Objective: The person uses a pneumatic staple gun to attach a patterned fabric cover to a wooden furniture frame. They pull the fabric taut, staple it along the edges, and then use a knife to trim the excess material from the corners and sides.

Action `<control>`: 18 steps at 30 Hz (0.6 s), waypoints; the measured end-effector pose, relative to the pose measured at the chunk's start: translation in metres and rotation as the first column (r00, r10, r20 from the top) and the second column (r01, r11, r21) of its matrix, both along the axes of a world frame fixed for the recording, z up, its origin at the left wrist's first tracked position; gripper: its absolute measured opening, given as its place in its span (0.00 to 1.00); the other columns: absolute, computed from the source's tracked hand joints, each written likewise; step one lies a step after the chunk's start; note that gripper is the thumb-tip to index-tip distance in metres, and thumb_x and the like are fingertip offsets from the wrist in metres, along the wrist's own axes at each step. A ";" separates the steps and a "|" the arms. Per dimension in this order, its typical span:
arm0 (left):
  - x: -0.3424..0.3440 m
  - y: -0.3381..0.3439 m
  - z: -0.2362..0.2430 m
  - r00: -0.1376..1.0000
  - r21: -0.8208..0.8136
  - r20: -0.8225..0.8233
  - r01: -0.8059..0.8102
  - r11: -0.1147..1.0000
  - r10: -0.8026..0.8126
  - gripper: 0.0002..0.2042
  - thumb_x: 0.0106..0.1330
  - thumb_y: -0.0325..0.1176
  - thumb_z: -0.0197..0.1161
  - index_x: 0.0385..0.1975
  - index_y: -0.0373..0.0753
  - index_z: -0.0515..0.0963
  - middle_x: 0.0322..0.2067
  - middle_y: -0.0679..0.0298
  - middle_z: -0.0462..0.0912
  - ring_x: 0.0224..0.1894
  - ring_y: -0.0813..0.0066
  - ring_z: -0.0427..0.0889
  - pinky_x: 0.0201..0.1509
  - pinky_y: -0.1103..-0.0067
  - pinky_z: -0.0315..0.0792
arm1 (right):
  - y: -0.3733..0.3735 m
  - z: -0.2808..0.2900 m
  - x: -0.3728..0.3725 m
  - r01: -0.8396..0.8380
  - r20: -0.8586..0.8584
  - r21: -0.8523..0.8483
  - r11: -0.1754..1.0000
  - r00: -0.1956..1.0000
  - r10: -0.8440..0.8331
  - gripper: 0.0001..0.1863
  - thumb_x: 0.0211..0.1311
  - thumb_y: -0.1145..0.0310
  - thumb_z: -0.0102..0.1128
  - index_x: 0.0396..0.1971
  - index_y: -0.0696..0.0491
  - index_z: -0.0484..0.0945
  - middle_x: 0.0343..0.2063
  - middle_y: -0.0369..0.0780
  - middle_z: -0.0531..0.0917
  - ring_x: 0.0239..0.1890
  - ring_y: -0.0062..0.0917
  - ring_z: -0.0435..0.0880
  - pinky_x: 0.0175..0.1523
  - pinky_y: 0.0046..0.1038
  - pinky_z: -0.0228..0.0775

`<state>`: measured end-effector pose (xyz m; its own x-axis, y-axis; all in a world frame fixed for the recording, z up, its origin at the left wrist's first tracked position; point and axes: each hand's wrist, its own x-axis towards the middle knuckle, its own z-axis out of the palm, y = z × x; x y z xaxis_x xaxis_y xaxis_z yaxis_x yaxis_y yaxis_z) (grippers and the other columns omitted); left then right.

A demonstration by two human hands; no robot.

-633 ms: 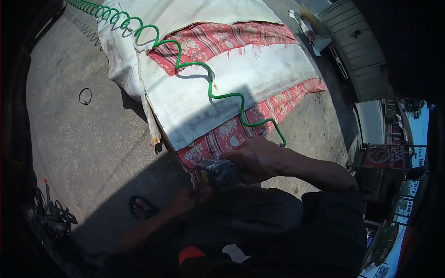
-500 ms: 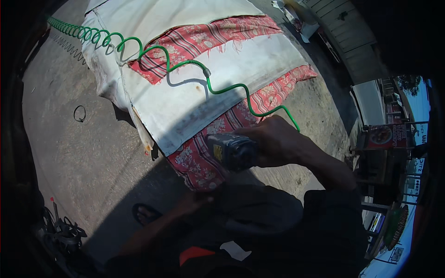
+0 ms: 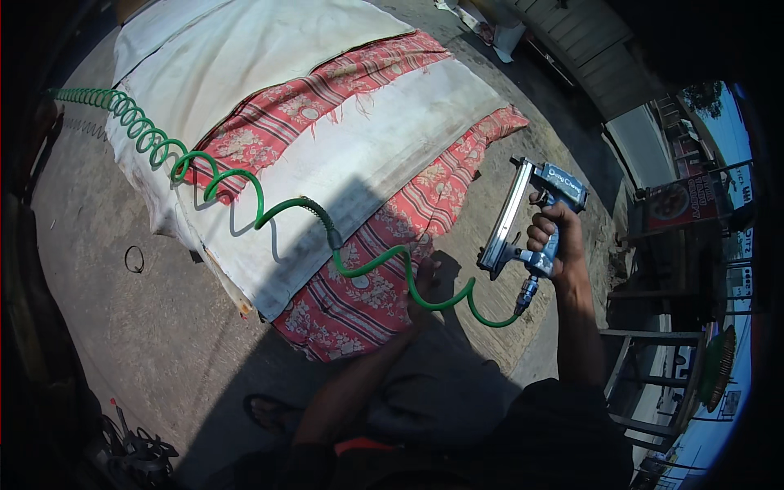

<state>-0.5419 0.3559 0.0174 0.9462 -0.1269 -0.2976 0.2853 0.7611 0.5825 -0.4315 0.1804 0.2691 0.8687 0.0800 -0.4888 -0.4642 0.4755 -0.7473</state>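
My right hand is wrapped round the handle of a blue-grey air staple gun, held up to the right of the covered piece. A coiled green air hose runs from the gun's base across to the far left. My left hand lies in shade at the near edge of the red floral fabric, its fingers seemingly stretched out and partly behind the hose. Off-white sheeting covers most of the large piece, with another red floral strip across it.
Concrete ground surrounds the piece. A thin black ring lies on it at left, and a dark tangled metal object stands lower left. A sandalled foot is below. At right are a wooden frame and a signboard.
My right hand has lifted the staple gun away from the fabric, up and right. My left hand has moved forward to the fabric's edge. The view has shifted, and the hose hangs lower.
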 end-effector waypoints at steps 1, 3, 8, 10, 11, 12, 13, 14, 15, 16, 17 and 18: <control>0.006 -0.003 -0.001 1.000 -0.049 0.008 -0.020 0.999 0.020 0.31 0.76 0.58 0.47 0.69 0.43 0.63 0.63 0.57 0.71 0.58 0.67 0.76 0.58 0.71 0.74 | -0.006 -0.006 -0.007 0.036 -0.044 -0.076 0.996 0.998 -0.040 0.15 0.59 0.70 0.52 0.46 0.55 0.74 0.13 0.30 0.66 0.13 0.18 0.67 0.20 0.26 0.66; 0.015 -0.010 -0.003 0.999 -0.089 0.016 -0.044 0.995 0.045 0.30 0.77 0.59 0.44 0.69 0.43 0.63 0.63 0.57 0.71 0.56 0.69 0.76 0.57 0.72 0.75 | -0.013 -0.019 -0.018 0.064 -0.134 -0.236 0.970 0.986 -0.098 0.15 0.58 0.70 0.53 0.46 0.55 0.75 0.13 0.31 0.66 0.13 0.20 0.68 0.20 0.27 0.67; 0.040 0.001 0.088 0.988 -0.216 -0.151 -0.047 0.975 0.014 0.29 0.79 0.60 0.37 0.63 0.40 0.65 0.58 0.57 0.74 0.53 0.69 0.77 0.52 0.72 0.76 | -0.005 -0.041 -0.053 -0.080 -0.229 -0.416 0.906 0.973 -0.019 0.15 0.57 0.71 0.53 0.45 0.56 0.76 0.13 0.33 0.67 0.12 0.21 0.68 0.19 0.29 0.66; 0.044 0.004 0.085 0.979 -0.223 -0.202 -0.030 0.974 -0.016 0.29 0.79 0.60 0.36 0.60 0.39 0.67 0.58 0.57 0.75 0.53 0.69 0.77 0.52 0.71 0.75 | 0.000 -0.038 -0.060 -0.090 -0.221 -0.464 0.881 0.975 -0.017 0.16 0.56 0.74 0.52 0.45 0.57 0.77 0.13 0.34 0.68 0.12 0.20 0.68 0.19 0.27 0.66; 0.044 0.005 0.082 0.973 -0.226 -0.227 -0.021 0.974 -0.032 0.29 0.79 0.60 0.36 0.58 0.38 0.67 0.57 0.56 0.75 0.54 0.70 0.76 0.52 0.71 0.75 | 0.001 -0.038 -0.062 -0.099 -0.195 -0.498 0.862 0.981 0.000 0.16 0.56 0.75 0.52 0.45 0.57 0.77 0.13 0.33 0.68 0.12 0.20 0.69 0.19 0.27 0.66; 0.040 0.003 0.068 0.991 -0.094 -0.132 0.024 0.995 -0.036 0.28 0.80 0.59 0.36 0.57 0.38 0.68 0.56 0.56 0.76 0.53 0.70 0.77 0.52 0.71 0.75 | 0.000 -0.038 -0.064 -0.108 -0.170 -0.531 0.841 0.985 0.019 0.16 0.55 0.75 0.52 0.45 0.57 0.77 0.14 0.33 0.68 0.13 0.19 0.69 0.19 0.26 0.65; 0.031 0.000 0.044 0.998 0.041 -0.036 0.050 0.998 -0.048 0.27 0.80 0.58 0.36 0.55 0.38 0.69 0.55 0.55 0.76 0.52 0.70 0.77 0.52 0.71 0.74 | 0.002 -0.032 -0.062 -0.118 -0.164 -0.544 0.831 0.986 0.033 0.17 0.53 0.76 0.54 0.44 0.58 0.78 0.15 0.33 0.71 0.13 0.19 0.71 0.20 0.26 0.66; 0.028 -0.001 0.040 0.997 0.160 -0.022 0.075 0.984 -0.073 0.26 0.81 0.56 0.37 0.54 0.38 0.70 0.53 0.54 0.77 0.51 0.70 0.78 0.52 0.71 0.74 | 0.000 -0.026 -0.061 -0.145 -0.152 -0.640 0.755 0.987 0.061 0.16 0.53 0.75 0.55 0.43 0.59 0.79 0.15 0.34 0.73 0.14 0.19 0.72 0.21 0.27 0.67; 0.024 -0.002 0.037 0.995 0.278 -0.015 0.100 0.955 -0.100 0.25 0.81 0.54 0.38 0.52 0.37 0.71 0.52 0.54 0.77 0.50 0.69 0.79 0.53 0.71 0.74 | -0.002 -0.022 -0.059 -0.170 -0.145 -0.725 0.667 0.985 0.093 0.15 0.52 0.75 0.56 0.41 0.59 0.80 0.15 0.35 0.74 0.14 0.19 0.73 0.21 0.27 0.67; 0.024 0.000 0.039 0.994 0.334 -0.022 0.105 0.937 -0.104 0.25 0.81 0.54 0.39 0.52 0.37 0.71 0.52 0.54 0.78 0.50 0.69 0.79 0.53 0.70 0.74 | -0.004 -0.017 -0.056 -0.190 -0.142 -0.800 0.569 0.982 0.129 0.14 0.52 0.74 0.57 0.40 0.60 0.81 0.16 0.35 0.76 0.15 0.19 0.74 0.22 0.27 0.67; 0.025 0.002 0.041 0.994 0.369 -0.032 0.113 0.923 -0.109 0.24 0.81 0.54 0.39 0.52 0.37 0.71 0.52 0.54 0.78 0.50 0.69 0.79 0.53 0.70 0.74 | -0.004 -0.015 -0.052 -0.198 -0.114 -0.840 0.504 0.975 0.193 0.13 0.50 0.72 0.60 0.36 0.60 0.82 0.17 0.35 0.78 0.16 0.18 0.75 0.24 0.27 0.69; 0.024 0.005 0.043 0.993 0.375 -0.046 0.119 0.919 -0.110 0.24 0.80 0.54 0.39 0.52 0.37 0.71 0.51 0.54 0.78 0.50 0.69 0.79 0.53 0.70 0.74 | 0.000 -0.012 -0.049 -0.276 -0.184 -0.856 0.437 0.953 0.241 0.13 0.50 0.71 0.60 0.35 0.60 0.81 0.17 0.35 0.78 0.17 0.19 0.76 0.24 0.28 0.69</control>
<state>-0.5176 0.3608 0.0601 0.9240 -0.1081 -0.3667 0.3746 0.4485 0.8115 -0.4802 0.1799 0.2570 0.8672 -0.1790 -0.4647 -0.4796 -0.5513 -0.6827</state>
